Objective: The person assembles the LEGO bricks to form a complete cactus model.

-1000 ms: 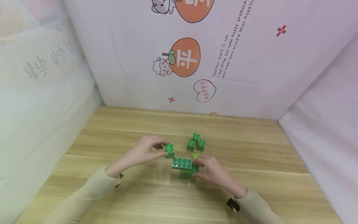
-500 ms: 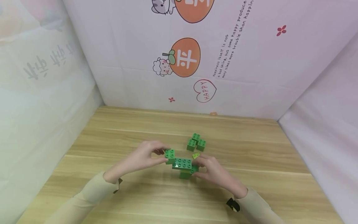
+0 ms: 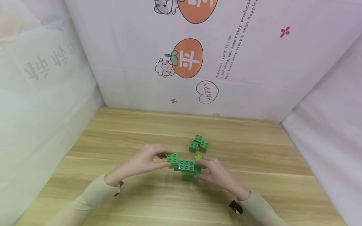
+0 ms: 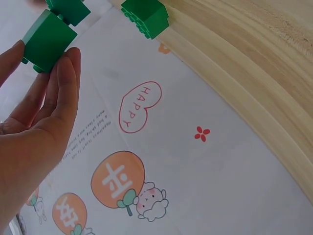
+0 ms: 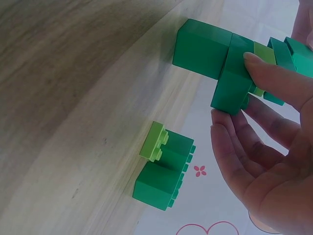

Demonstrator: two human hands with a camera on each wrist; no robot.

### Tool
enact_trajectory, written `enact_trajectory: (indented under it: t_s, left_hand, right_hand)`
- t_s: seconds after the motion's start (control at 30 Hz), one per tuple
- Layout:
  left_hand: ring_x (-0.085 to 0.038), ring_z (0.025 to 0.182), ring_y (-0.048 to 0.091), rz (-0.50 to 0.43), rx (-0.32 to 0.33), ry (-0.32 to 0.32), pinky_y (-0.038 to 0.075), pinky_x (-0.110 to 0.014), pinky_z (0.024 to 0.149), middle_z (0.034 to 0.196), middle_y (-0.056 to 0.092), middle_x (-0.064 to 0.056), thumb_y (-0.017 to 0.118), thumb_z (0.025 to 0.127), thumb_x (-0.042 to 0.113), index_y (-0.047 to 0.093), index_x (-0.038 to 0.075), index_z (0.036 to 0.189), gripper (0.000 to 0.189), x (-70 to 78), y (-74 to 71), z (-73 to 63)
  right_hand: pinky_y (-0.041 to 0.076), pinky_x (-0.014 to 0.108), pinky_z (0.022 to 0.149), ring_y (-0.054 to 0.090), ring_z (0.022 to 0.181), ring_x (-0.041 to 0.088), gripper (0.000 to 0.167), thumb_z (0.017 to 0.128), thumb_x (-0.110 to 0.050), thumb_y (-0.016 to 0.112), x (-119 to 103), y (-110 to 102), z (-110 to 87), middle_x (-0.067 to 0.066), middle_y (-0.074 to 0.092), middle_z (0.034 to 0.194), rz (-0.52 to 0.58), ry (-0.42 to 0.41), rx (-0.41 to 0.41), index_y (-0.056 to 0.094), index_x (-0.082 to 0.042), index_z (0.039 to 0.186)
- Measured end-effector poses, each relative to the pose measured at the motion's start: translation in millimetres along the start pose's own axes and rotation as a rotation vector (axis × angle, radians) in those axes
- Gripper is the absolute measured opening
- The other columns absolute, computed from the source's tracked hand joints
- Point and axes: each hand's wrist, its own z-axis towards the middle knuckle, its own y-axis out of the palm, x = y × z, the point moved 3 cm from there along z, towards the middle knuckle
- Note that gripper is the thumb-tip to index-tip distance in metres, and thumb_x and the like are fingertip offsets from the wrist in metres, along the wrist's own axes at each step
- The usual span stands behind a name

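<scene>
My left hand [image 3: 148, 158] pinches a green toy building brick [image 3: 172, 159] with four studs on top between thumb and fingers. That brick sits at the left end of a long darker green brick [image 3: 186, 165], the top of a small stack; whether it is pressed fully down I cannot tell. My right hand [image 3: 213, 172] grips the stack's lower green brick [image 5: 235, 73] from the right, thumb on one side and fingers on the other. In the right wrist view a light green layer [image 5: 264, 53] shows between the stack's darker bricks, and a green block [image 5: 203, 48] forms its base.
Behind the stack stand three loose green bricks [image 3: 193, 146] close together. A small light green two-stud brick [image 3: 198, 157] lies just beyond my right fingers. The wooden table [image 3: 127, 131] meets printed white cloth walls [image 3: 135, 81] at the back and sides.
My left hand has come down and slightly right, bringing its brick from beside and above the long brick onto its left end. The right hand and stack stay in place.
</scene>
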Motion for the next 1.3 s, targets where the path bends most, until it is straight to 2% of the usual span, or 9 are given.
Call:
enact_trajectory:
  t_s: [0.3, 0.5, 0.7, 0.9, 1.1, 1.3]
  left_hand:
    - [-0.016, 0.093, 0.072, 0.02, -0.008, 0.014, 0.059, -0.018, 0.083, 0.11, 0.074, -0.006, 0.075, 0.087, 0.018, 0.068, 0.004, 0.119, 0.035, 1.9, 2.2, 0.4]
    - [-0.016, 0.091, 0.072, 0.013, 0.006, 0.048, 0.06, -0.019, 0.082, 0.108, 0.074, -0.008, 0.074, 0.088, 0.015, 0.067, 0.002, 0.119, 0.035, 3.1, 4.4, 1.3]
    - [-0.017, 0.092, 0.072, -0.021, -0.015, 0.022, 0.06, -0.02, 0.083, 0.11, 0.073, -0.008, 0.073, 0.089, 0.016, 0.063, 0.003, 0.124, 0.038, 2.2, 9.2, -0.1]
    - [-0.016, 0.094, 0.072, -0.03, -0.009, 0.007, 0.06, -0.02, 0.084, 0.113, 0.073, -0.008, 0.074, 0.088, 0.015, 0.061, 0.003, 0.125, 0.041, 1.7, 12.6, -1.3]
    - [-0.016, 0.092, 0.072, -0.036, 0.005, 0.018, 0.062, -0.025, 0.083, 0.111, 0.073, -0.008, 0.074, 0.087, 0.013, 0.062, 0.003, 0.124, 0.04, 1.0, 12.5, -1.6]
    - [-0.014, 0.093, 0.072, -0.028, 0.008, 0.025, 0.061, -0.022, 0.083, 0.113, 0.073, -0.008, 0.074, 0.088, 0.014, 0.062, 0.004, 0.124, 0.04, 1.0, 12.5, -1.1]
  right_hand:
    - [0.059, 0.022, 0.077, 0.064, 0.086, 0.008, 0.028, 0.077, -0.015, 0.083, -0.7, -0.5, -0.2, -0.002, 0.07, 0.095, -0.002, 0.003, -0.004, 0.072, -0.01, 0.101]
    - [0.059, 0.023, 0.077, 0.064, 0.086, 0.008, 0.028, 0.077, -0.015, 0.083, -1.1, -0.9, -0.5, -0.001, 0.07, 0.095, -0.001, 0.006, -0.008, 0.072, -0.01, 0.102]
    - [0.059, 0.022, 0.077, 0.064, 0.086, 0.008, 0.028, 0.077, -0.015, 0.083, -1.2, -0.7, -0.3, -0.001, 0.07, 0.095, -0.014, -0.003, 0.0, 0.072, -0.01, 0.102]
    - [0.06, 0.023, 0.077, 0.065, 0.086, 0.009, 0.028, 0.077, -0.015, 0.083, -1.9, -1.0, -0.3, -0.001, 0.07, 0.095, -0.017, -0.007, 0.002, 0.071, -0.01, 0.101]
    - [0.06, 0.023, 0.079, 0.066, 0.088, 0.01, 0.029, 0.077, -0.015, 0.083, -3.8, -1.7, -0.2, 0.0, 0.071, 0.097, -0.037, -0.021, 0.005, 0.071, -0.009, 0.102]
    - [0.062, 0.027, 0.08, 0.069, 0.09, 0.016, 0.035, 0.078, -0.015, 0.082, -6.8, -6.2, -0.4, 0.006, 0.073, 0.101, -0.032, -0.047, 0.044, 0.069, -0.007, 0.108]
